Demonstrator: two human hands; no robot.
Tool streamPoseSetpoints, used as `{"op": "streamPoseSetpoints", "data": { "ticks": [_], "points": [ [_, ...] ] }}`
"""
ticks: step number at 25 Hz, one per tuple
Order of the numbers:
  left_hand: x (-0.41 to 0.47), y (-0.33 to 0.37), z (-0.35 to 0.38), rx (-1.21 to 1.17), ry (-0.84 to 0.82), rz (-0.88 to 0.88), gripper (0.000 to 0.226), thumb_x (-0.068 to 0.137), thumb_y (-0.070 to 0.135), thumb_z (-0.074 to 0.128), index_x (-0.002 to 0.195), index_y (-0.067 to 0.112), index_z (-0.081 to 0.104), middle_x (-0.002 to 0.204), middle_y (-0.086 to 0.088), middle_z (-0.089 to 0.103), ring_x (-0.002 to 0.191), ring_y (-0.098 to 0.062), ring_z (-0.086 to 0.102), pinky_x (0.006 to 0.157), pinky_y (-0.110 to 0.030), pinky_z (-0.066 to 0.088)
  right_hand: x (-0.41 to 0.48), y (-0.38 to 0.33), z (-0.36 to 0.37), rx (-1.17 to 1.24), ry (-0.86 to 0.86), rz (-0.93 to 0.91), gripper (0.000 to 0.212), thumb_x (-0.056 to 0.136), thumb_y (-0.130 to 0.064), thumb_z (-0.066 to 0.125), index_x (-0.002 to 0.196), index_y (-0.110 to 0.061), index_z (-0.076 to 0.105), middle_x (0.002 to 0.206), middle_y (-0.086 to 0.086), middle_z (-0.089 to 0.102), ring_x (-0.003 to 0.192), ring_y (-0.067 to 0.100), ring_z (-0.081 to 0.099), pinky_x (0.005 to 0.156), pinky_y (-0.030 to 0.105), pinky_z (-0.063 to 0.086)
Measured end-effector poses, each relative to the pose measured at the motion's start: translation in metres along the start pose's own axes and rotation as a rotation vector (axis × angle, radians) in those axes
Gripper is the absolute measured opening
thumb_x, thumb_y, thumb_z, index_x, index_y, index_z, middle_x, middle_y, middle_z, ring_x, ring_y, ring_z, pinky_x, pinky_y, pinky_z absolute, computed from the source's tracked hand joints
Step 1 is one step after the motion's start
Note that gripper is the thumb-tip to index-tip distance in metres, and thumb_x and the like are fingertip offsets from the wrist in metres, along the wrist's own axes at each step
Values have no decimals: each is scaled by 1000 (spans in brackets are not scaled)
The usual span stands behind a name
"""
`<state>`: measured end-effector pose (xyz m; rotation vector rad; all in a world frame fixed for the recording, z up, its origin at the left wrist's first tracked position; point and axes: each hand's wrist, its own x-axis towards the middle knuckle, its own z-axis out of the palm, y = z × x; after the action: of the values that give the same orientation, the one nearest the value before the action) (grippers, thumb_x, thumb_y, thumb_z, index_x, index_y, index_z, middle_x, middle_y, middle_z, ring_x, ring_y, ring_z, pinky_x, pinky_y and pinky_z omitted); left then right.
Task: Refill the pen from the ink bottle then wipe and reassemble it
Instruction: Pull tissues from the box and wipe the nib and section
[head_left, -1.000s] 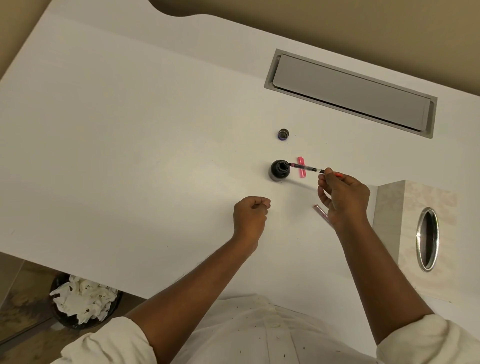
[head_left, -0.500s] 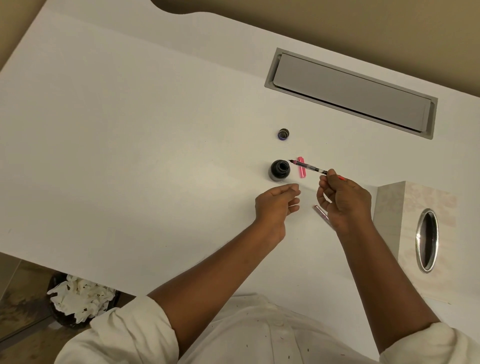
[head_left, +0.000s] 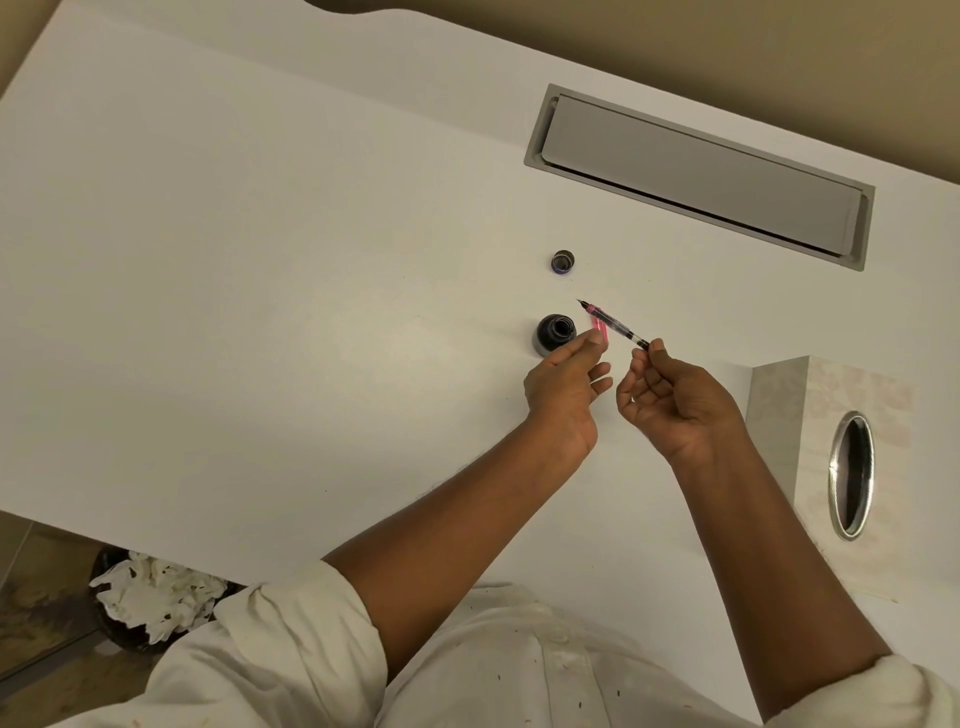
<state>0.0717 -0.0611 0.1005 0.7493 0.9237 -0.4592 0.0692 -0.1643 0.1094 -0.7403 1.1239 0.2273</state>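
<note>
My right hand (head_left: 675, 400) pinches the rear end of the pen's inner section (head_left: 613, 323), a clear and pink tube with a dark nib pointing up and left, lifted clear of the ink bottle. The open dark ink bottle (head_left: 554, 332) stands on the white desk just left of the nib. My left hand (head_left: 566, 387) reaches beside the bottle, fingers spread, its fingertips at a pink pen part (head_left: 599, 328) lying behind the pen. The bottle's cap (head_left: 562, 261) sits farther back on the desk.
A tissue box (head_left: 810, 415) with an oval opening stands at the right. A grey cable flap (head_left: 696, 174) is set into the desk (head_left: 260, 260) at the back. Below the desk edge on the left, a bin (head_left: 150, 597) holds crumpled white tissues.
My left hand moved from a fist on the desk up and right to the bottle and opened. My right hand lifted the pen's nib out of the bottle and turned palm-up.
</note>
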Motion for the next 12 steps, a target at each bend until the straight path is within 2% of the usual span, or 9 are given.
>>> {"op": "streamPoseSetpoints", "data": {
  "ticks": [4, 9, 12],
  "points": [
    [-1, -2, 2, -21, -17, 3, 8, 81, 18, 70, 88, 17, 68, 97, -4, 68, 89, -20, 62, 72, -25, 53, -6, 1, 2, 22, 3, 32, 6, 89, -11, 62, 85, -8, 65, 67, 2, 69, 70, 8, 64, 65, 25, 51],
    [-3, -2, 5, -45, -41, 21, 6, 83, 17, 68, 88, 18, 68, 92, -2, 68, 83, -17, 61, 75, -26, 52, -16, 2, 6, 91, 10, 92, 11, 91, -12, 61, 82, -7, 65, 69, 3, 66, 71, 9, 62, 77, 25, 49],
    [-3, -2, 5, -50, -55, 36, 7, 84, 16, 66, 90, 15, 68, 90, -1, 67, 80, -15, 60, 68, -23, 54, -19, 4, 6, 112, 8, 117, 11, 90, -13, 62, 82, -6, 65, 70, 3, 65, 70, 9, 62, 73, 25, 50]
  ]
}}
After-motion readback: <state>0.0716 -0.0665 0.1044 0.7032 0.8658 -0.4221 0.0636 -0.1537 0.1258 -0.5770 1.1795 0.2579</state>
